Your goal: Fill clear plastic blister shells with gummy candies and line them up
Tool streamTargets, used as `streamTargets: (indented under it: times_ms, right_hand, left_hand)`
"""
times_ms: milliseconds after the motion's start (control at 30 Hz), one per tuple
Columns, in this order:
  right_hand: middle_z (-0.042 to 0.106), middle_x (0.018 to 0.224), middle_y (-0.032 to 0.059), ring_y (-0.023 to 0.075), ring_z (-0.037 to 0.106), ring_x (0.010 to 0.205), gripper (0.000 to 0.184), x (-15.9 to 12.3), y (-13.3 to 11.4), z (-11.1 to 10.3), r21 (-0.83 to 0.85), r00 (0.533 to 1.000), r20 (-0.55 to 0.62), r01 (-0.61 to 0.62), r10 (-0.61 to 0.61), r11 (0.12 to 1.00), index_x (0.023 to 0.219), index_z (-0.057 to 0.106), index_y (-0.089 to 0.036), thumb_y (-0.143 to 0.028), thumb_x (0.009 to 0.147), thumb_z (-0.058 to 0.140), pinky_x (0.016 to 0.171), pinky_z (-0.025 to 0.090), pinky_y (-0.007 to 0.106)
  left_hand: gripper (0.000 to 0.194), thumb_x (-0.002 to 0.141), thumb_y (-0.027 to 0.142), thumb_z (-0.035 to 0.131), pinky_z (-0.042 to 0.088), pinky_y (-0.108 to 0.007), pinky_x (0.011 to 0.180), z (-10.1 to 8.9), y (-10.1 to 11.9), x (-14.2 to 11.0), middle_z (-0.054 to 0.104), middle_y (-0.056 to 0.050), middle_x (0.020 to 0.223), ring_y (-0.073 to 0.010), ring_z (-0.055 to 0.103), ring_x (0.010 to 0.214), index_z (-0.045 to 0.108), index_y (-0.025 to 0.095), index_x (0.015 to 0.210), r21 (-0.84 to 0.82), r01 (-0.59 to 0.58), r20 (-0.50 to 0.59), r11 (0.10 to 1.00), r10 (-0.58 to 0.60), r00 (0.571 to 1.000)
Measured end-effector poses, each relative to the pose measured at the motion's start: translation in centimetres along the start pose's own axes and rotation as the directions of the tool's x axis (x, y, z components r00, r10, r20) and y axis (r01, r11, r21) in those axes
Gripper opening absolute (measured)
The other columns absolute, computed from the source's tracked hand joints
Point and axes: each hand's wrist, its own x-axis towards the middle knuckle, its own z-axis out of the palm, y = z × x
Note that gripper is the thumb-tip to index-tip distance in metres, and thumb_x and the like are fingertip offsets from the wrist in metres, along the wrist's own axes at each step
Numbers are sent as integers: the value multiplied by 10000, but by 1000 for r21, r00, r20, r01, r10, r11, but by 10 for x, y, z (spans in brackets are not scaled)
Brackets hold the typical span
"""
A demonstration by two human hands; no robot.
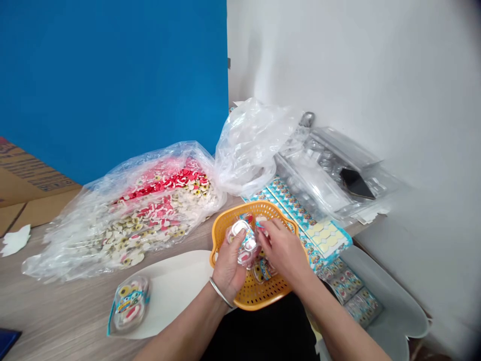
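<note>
- Left hand (230, 260) is clamped on the clear plastic case (246, 241), thumb on top, right over the basket. There's a metal bangle (221, 292) on that wrist.
- Right hand (286, 250) is just beside it, fingers curled in at a small clear pack (261, 220) with red and white bits. Can't tell if it's actually pinching that one.
- Both hands are close together over an orange basket (259, 300) full of little holes, with more packs (263, 271) lying in it. Black clothing (259, 333) shows below it.
- Left of the basket there's a pale tray (176, 288), with a bigger clear case (130, 305) at its far left end, yellow and red pieces inside.
- Behind that, a big clear bag (161, 205) loaded with red, white and yellowish pieces, and a crumpled clear bag (250, 145) next to it.
- On the right: blue patterned sheets (328, 238), then clear plastic packaging (319, 185) with something black (356, 184) on it.
- Lower right, rows of packed cases (351, 291) in a grey container (398, 301).
- Far left: cardboard (33, 175) and a white scrap (15, 240).
</note>
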Motion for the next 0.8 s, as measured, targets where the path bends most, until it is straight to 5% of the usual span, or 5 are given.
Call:
streamTargets:
  times_ms: [300, 433, 567, 633, 800]
  right_hand:
    - [704, 996, 128, 249, 672, 923, 221, 20, 25, 24, -227, 986, 149, -44, 80, 973, 1043, 647, -158, -164, 989, 433, 806, 458, 333]
    - [707, 887, 71, 214, 661, 816, 209, 14, 37, -6, 227, 973, -47, -211, 227, 951, 1092, 609, -187, -284, 993, 452, 723, 465, 308]
    - [686, 811, 17, 146, 585, 619, 325, 15, 50, -37, 762, 980, 160, -197, 116, 616, 1091, 599, -202, -477, 920, 585, 547, 444, 254]
    - [683, 797, 7, 121, 555, 576, 331, 16, 48, -40, 812, 958, 288, -244, -1, 531, 1067, 650, -201, -478, 887, 634, 510, 427, 238]
    - [709, 952, 46, 141, 632, 660, 301, 20, 33, -19, 786, 958, 277, -186, -67, 590, 1056, 727, -202, -431, 890, 624, 554, 487, 255]
  left_hand:
    - [414, 786, 239, 783, 596, -285, 688, 0, 4, 0, 738, -74, 1050, -173, 707, 827, 646, 187, 1173, 30, 71, -79, 997, -68, 995]
    - [406, 756, 199, 789, 595, -313, 695, -5, 1, 1, 734, -50, 991, -181, 704, 805, 637, 191, 1132, 8, 70, -28, 997, -70, 997]
    - [440, 752, 200, 780, 582, -314, 686, -3, 2, 1, 736, -60, 1000, -201, 711, 802, 631, 185, 1166, -7, 170, -20, 985, -170, 985]
    - [407, 808, 284, 750, 580, -322, 728, 2, 3, -2, 738, -80, 1041, -207, 712, 841, 638, 175, 1183, -51, 179, 39, 983, -177, 983]
    - [427, 788, 391, 792, 572, -307, 723, 7, 8, -14, 747, -83, 1000, -204, 711, 819, 664, 175, 1134, 39, 203, 148, 978, -206, 967]
